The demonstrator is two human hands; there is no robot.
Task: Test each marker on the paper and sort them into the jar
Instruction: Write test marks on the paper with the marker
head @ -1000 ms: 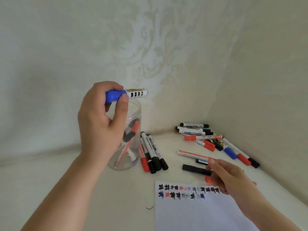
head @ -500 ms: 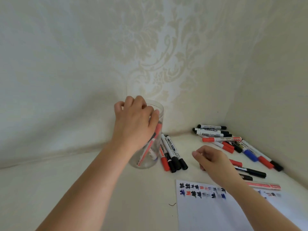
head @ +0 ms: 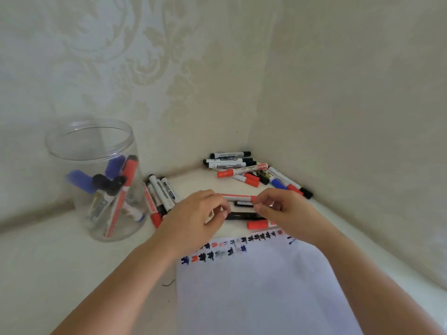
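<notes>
— Holding a red-capped marker (head: 238, 197) level between both hands just right of the frame's middle, is that it?
— Yes. Left hand (head: 193, 220) reaches in from lower left with its fingers curled round the pale barrel end; right hand (head: 283, 209) comes from lower right and pinches the red cap end. So each grip is grasping that marker, and it hangs above the bench (head: 43, 267), apart from the surface.
— And what has changed?
— Half a second ago the left hand sat over the jar's mouth and the right hovered with nothing in it. A second ago the left held a blue-capped marker above the jar.
— Where's the jar (head: 96, 175) now?
— Left of centre, upright, with blue, black and red markers inside. The paper (head: 261, 286) lies at lower centre under the wrists, test marks along its top edge. Loose markers (head: 244, 169) are heaped in the far corner
</notes>
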